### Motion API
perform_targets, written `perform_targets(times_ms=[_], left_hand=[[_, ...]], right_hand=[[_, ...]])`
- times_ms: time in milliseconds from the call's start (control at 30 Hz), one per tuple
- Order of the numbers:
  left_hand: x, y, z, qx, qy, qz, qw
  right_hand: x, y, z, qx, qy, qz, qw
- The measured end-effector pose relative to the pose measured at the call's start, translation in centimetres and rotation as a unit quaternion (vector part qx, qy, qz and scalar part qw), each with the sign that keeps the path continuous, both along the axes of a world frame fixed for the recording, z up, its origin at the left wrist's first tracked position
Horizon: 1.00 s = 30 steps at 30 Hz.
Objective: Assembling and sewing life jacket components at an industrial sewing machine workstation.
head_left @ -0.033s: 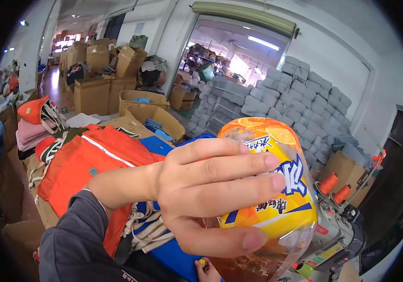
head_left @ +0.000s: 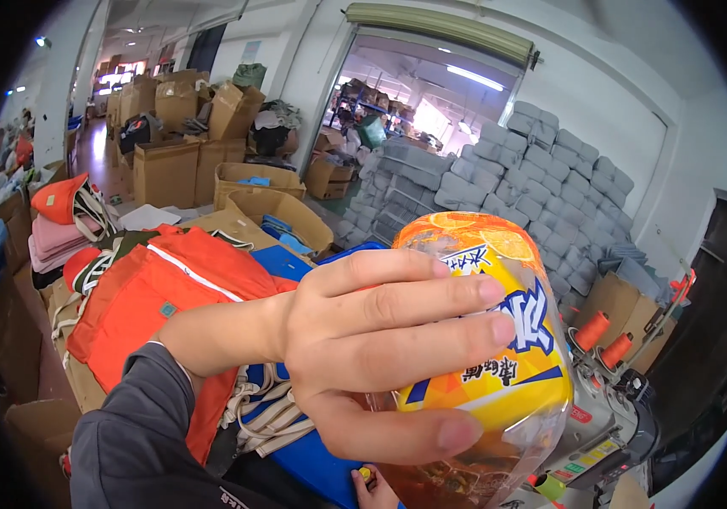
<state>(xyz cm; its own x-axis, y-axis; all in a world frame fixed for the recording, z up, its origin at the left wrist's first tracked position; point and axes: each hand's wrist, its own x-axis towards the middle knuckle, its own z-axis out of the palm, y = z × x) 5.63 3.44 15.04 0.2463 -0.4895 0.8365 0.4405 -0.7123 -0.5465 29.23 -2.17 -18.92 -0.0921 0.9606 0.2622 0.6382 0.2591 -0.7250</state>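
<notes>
Close in front of me, my left hand (head_left: 389,348) is wrapped round a large clear plastic drink bottle (head_left: 516,403) with amber liquid inside. A yellow label with orange slices and blue-and-white lettering covers much of the bottle, which is tilted; its neck is out of view. Low in the middle, my right hand (head_left: 373,492) is pinched on a small yellow bottle cap (head_left: 366,472), and most of that hand is cut off or hidden behind the bottle. Left of the bottle lies an orange fabric bag (head_left: 151,297) with a white zip, beside cream straps (head_left: 274,416) and blue fabric (head_left: 321,462).
To the right stands a sewing machine (head_left: 605,424) with orange thread cones (head_left: 591,331). Behind it rises a tall stack of grey bundles (head_left: 499,174). Open cardboard boxes (head_left: 278,212) stand beyond the table, and folded pink fabric (head_left: 58,242) lies at the left.
</notes>
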Motion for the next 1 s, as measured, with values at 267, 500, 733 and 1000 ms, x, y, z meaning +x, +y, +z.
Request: perform_targets(times_ms=[267,500,733,1000], left_hand=[[0.0,-0.4,0.4,-0.012,0.017,0.003,1.000],[0.0,-0.5,0.6,0.005,0.010,-0.008,1.000],[0.3,-0.3,0.6,0.008,0.012,-0.021,1.000],[0.7,-0.1,0.7,0.011,0.000,-0.035,0.999]], right_hand=[[-0.7,-0.4,2.5,-0.033,0.023,-0.002,0.999],[-0.7,-0.5,2.6,-0.056,0.025,-0.005,0.998],[-0.2,-0.1,0.8,-0.007,-0.014,0.001,1.000],[-1.1,-1.0,3.3,-0.026,0.016,-0.018,0.999]])
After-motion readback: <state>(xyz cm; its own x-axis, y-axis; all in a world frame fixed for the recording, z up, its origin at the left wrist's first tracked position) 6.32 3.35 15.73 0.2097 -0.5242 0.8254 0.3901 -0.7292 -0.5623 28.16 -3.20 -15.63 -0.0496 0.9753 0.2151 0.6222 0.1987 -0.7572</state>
